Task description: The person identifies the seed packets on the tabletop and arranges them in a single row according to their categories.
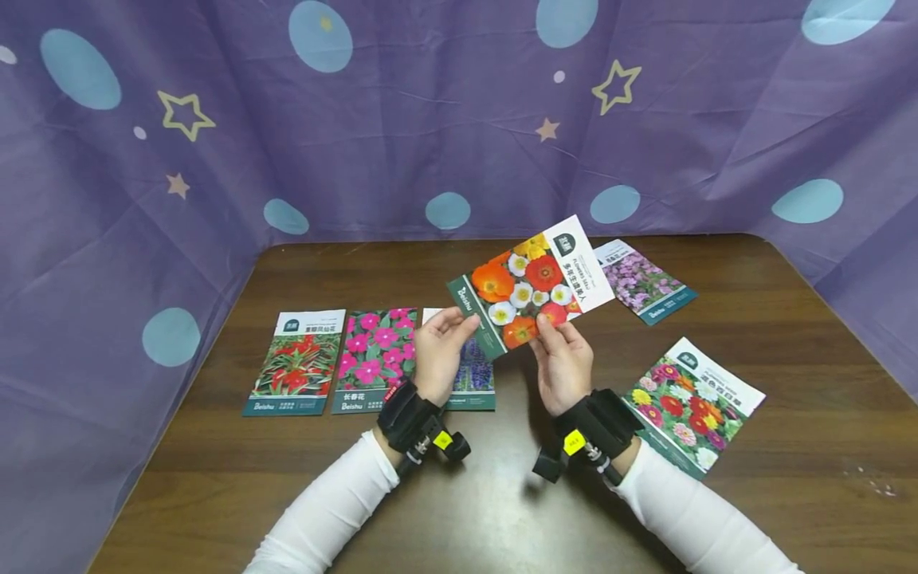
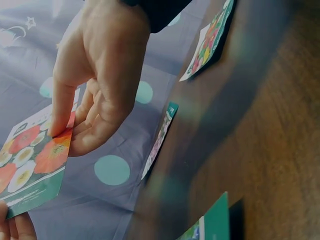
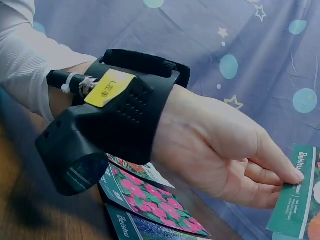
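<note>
Both hands hold up a flower seed packet with orange, red, yellow and white poppies, tilted in the air above the table. My left hand pinches its green lower end between thumb and fingers, which the right wrist view shows closely at the packet's green edge. With thumb and fingers my right hand pinches the long near edge; the left wrist view shows this hand from the side. Behind the left hand, partly covered, lies a packet of blue-purple flowers.
Left on the wooden table lie a red-flower packet and a pink-flower packet, in a row with the blue-purple one. At right lie a light-purple-flower packet and a mixed-flower packet. A purple curtain hangs behind.
</note>
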Demonstrator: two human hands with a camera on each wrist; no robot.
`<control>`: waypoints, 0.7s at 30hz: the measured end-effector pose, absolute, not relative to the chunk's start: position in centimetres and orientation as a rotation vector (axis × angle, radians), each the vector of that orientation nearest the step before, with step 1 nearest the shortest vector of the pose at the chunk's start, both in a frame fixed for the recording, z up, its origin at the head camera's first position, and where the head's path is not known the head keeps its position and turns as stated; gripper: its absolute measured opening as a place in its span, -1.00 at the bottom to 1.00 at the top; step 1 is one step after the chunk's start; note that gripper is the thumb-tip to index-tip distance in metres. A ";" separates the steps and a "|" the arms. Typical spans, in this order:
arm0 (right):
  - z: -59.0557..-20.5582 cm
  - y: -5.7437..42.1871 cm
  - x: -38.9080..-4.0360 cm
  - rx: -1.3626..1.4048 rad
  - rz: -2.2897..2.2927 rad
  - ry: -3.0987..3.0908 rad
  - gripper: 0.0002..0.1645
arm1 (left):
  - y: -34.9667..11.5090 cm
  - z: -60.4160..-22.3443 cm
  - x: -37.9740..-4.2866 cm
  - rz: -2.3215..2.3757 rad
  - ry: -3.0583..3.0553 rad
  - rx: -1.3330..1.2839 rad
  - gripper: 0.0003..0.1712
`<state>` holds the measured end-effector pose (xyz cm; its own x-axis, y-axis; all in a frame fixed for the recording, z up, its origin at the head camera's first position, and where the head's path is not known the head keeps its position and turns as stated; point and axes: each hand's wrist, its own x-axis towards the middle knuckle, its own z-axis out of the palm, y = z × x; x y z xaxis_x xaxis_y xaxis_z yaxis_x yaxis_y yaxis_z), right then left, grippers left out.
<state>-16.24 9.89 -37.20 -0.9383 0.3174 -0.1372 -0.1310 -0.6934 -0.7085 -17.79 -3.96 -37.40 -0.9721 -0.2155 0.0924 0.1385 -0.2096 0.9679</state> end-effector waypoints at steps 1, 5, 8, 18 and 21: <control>-37.2 9.9 -16.2 -0.364 2.656 -1.082 -0.82 | -3.9 -37.5 -17.7 -2.282 -1.810 0.096 -0.74; -37.3 10.5 -16.2 -0.328 2.633 -1.136 -0.85 | -3.8 -37.7 -17.5 -2.340 -1.794 0.093 -0.71; -37.6 11.4 -16.2 -0.215 2.581 -1.274 -0.93 | -4.2 -37.3 -17.5 -2.415 -1.767 0.033 -0.64; -37.0 16.0 -16.5 0.029 2.499 -1.815 -0.92 | -6.8 -34.9 -18.9 -2.464 -1.954 -0.168 -0.66; -35.8 16.2 -16.0 -0.022 2.478 -1.995 -0.96 | -6.9 -35.1 -18.9 -2.519 -2.047 -0.190 -0.65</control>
